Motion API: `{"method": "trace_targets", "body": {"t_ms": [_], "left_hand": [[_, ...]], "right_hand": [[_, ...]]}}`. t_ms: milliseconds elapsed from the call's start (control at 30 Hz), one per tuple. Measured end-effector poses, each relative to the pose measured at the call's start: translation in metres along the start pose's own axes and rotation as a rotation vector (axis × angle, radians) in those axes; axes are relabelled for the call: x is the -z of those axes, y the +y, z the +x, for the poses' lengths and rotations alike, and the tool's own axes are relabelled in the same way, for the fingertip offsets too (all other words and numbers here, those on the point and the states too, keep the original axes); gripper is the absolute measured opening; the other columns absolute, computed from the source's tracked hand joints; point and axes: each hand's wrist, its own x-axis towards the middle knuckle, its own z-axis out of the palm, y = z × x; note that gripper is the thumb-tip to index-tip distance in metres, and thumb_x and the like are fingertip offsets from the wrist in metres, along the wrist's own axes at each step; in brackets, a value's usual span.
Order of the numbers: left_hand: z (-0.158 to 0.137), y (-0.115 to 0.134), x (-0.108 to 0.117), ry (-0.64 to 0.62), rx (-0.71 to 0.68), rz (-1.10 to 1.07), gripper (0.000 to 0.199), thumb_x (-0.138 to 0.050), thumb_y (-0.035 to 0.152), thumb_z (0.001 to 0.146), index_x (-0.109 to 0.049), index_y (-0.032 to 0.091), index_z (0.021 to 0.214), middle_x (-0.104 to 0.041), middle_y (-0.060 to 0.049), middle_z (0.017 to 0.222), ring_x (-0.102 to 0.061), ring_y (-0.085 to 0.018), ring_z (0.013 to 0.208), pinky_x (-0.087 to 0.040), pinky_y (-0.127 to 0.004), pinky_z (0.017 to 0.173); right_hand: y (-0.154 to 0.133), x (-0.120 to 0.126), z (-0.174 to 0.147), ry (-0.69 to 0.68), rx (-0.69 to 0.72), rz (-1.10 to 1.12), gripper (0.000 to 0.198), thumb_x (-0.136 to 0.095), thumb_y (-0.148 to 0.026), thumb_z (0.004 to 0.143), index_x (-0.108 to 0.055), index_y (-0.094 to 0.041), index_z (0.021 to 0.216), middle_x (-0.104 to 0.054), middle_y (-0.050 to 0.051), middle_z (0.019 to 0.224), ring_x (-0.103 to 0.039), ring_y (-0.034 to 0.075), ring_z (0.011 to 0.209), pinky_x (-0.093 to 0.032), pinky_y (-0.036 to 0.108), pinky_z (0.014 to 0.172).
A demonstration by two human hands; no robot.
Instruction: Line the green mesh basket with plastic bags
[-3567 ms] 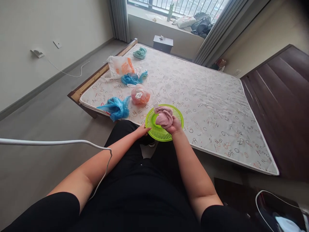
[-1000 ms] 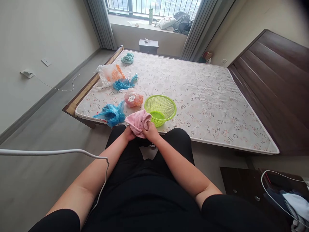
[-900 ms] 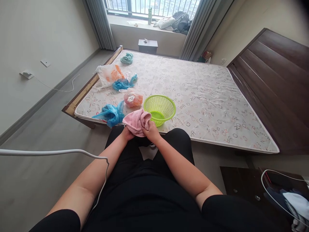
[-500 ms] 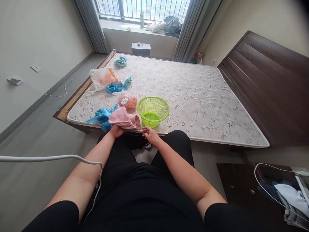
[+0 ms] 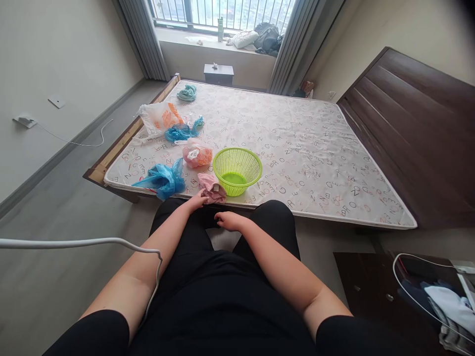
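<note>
At the front edge of the mattress lies a crumpled pink cloth (image 5: 212, 189) with a small pale tag. My left hand (image 5: 198, 200) grips its left end, fingers closed on the fabric. My right hand (image 5: 229, 221) hovers over my lap, just short of the edge, its fingers curled in with nothing visible in them. Touching or very close to the cloth's right side stands a green plastic basket (image 5: 237, 170), upright, with no contents visible. A blue plastic bag (image 5: 163, 179) lies left of the cloth, and a knotted pinkish bag (image 5: 198, 153) with orange contents sits behind it.
The patterned mattress (image 5: 297, 148) rests on a wooden bed frame (image 5: 111, 153). Farther back are a white-and-orange plastic bag (image 5: 159, 118), another blue bag (image 5: 182, 132) and a teal cloth bundle (image 5: 187, 93). A white cable (image 5: 111, 241) crosses my left arm.
The pink cloth has moved right and down beside the basket, more bunched than before. My left hand moved right with it. My right hand drew back toward my lap and its fingers curled.
</note>
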Motion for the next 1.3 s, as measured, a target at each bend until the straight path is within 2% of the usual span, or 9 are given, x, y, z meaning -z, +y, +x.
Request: {"method": "trace_targets", "body": {"t_ms": [133, 300, 500, 633, 767, 867, 967, 1133, 1300], "left_hand": [[-0.003, -0.004, 0.0, -0.001, -0.042, 0.047, 0.089, -0.078, 0.025, 0.069, -0.044, 0.027, 0.151, -0.057, -0.016, 0.148, -0.064, -0.031, 0.117, -0.053, -0.028, 0.071], [-0.001, -0.009, 0.01, -0.036, 0.032, -0.068, 0.08, -0.071, 0.027, 0.079, -0.037, 0.031, 0.152, -0.06, -0.014, 0.145, -0.068, -0.027, 0.114, -0.053, -0.03, 0.076], [0.002, -0.009, 0.016, -0.019, 0.043, -0.09, 0.062, -0.073, 0.033, 0.083, -0.048, 0.029, 0.14, -0.066, -0.013, 0.134, -0.072, -0.025, 0.106, -0.053, -0.032, 0.078], [0.005, -0.009, 0.011, -0.03, 0.035, -0.09, 0.057, -0.074, 0.034, 0.082, -0.052, 0.028, 0.134, -0.066, -0.012, 0.133, -0.072, -0.024, 0.103, -0.054, -0.032, 0.078], [0.011, -0.01, 0.005, 0.052, -0.013, -0.07, 0.045, -0.069, 0.027, 0.083, -0.058, 0.021, 0.126, -0.072, -0.013, 0.115, -0.072, -0.022, 0.091, -0.055, -0.033, 0.078], [0.021, -0.004, 0.01, 0.173, -0.127, 0.0, 0.026, -0.063, 0.023, 0.085, -0.065, 0.018, 0.11, -0.072, -0.01, 0.101, -0.069, -0.022, 0.089, -0.056, -0.034, 0.083], [0.036, 0.018, 0.031, 0.237, -0.259, 0.1, 0.027, -0.066, 0.026, 0.084, -0.068, 0.018, 0.11, -0.071, -0.008, 0.097, -0.068, -0.023, 0.09, -0.055, -0.035, 0.087], [0.063, 0.073, 0.072, 0.279, -0.314, -0.102, 0.05, -0.069, 0.034, 0.089, -0.058, 0.023, 0.136, -0.065, -0.011, 0.13, -0.065, -0.026, 0.108, -0.057, -0.034, 0.082], [0.075, 0.106, 0.089, 0.418, -0.277, -0.419, 0.037, -0.065, 0.037, 0.093, -0.062, 0.024, 0.127, -0.069, -0.01, 0.119, -0.068, -0.019, 0.093, -0.054, -0.025, 0.067]], "right_hand": [[-0.003, -0.004, 0.007, -0.064, -0.014, -0.042, 0.034, -0.065, -0.024, 0.092, -0.067, -0.022, 0.126, -0.076, 0.009, 0.112, -0.07, 0.024, 0.1, -0.051, 0.032, 0.086], [-0.002, -0.01, 0.01, -0.098, -0.02, -0.073, 0.036, -0.064, -0.03, 0.094, -0.066, -0.022, 0.129, -0.075, 0.009, 0.114, -0.071, 0.024, 0.101, -0.052, 0.03, 0.084], [0.002, 0.003, -0.003, -0.074, -0.054, -0.078, 0.039, -0.068, -0.031, 0.091, -0.066, -0.022, 0.129, -0.076, 0.011, 0.113, -0.071, 0.026, 0.101, -0.052, 0.031, 0.083], [0.017, 0.033, -0.03, 0.07, -0.054, 0.058, 0.041, -0.063, -0.029, 0.093, -0.064, -0.021, 0.134, -0.076, 0.01, 0.111, -0.071, 0.024, 0.096, -0.052, 0.031, 0.084], [0.054, 0.061, -0.075, 0.414, -0.104, 0.188, 0.036, -0.053, -0.028, 0.095, -0.066, -0.022, 0.128, -0.074, 0.01, 0.116, -0.07, 0.023, 0.1, -0.051, 0.036, 0.092], [0.085, 0.064, -0.113, 0.705, -0.263, 0.213, 0.036, -0.047, -0.032, 0.095, -0.066, -0.023, 0.123, -0.074, 0.01, 0.113, -0.07, 0.024, 0.1, -0.051, 0.04, 0.094], [0.106, 0.057, -0.145, 0.916, -0.357, 0.156, 0.031, -0.043, -0.033, 0.093, -0.069, -0.023, 0.108, -0.074, 0.011, 0.107, -0.068, 0.027, 0.103, -0.05, 0.042, 0.095], [0.115, 0.052, -0.161, 0.996, -0.343, 0.132, 0.028, -0.041, -0.031, 0.091, -0.068, -0.023, 0.096, -0.073, 0.01, 0.105, -0.067, 0.026, 0.102, -0.05, 0.041, 0.093], [0.114, 0.055, -0.154, 0.956, -0.3, 0.061, 0.029, -0.041, -0.03, 0.09, -0.069, -0.021, 0.095, -0.073, 0.008, 0.098, -0.065, 0.025, 0.096, -0.048, 0.041, 0.091]]}}
